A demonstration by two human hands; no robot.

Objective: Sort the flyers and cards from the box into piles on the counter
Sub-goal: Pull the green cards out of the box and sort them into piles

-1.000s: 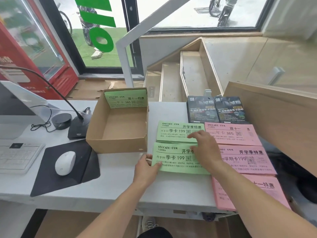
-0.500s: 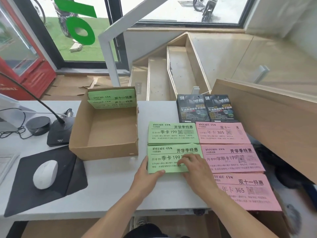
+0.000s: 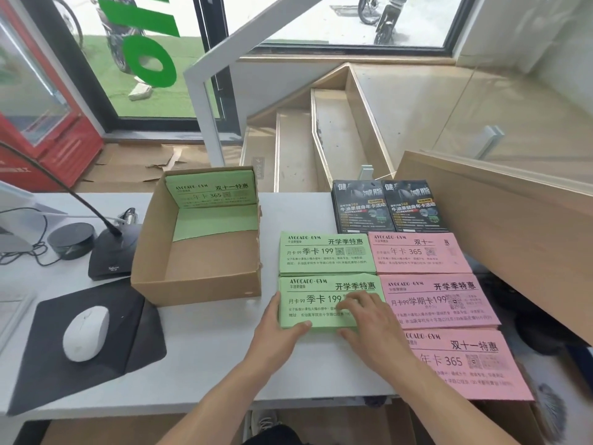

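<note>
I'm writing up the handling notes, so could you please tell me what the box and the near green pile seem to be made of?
Box: apparently plain brown cardboard, matte, with raw cut edges. Near green pile: thin printed paper, matte, judging by its slightly uneven stacked edges; both hands rest on it.

Both hands pressed on the near green pile: the left hand at its edge, the right hand flat on top. The cardboard box stood just beside it.

Gym reception desk, white counter, stacked membership flyers, desk microphone, mouse, glass storefront
</note>
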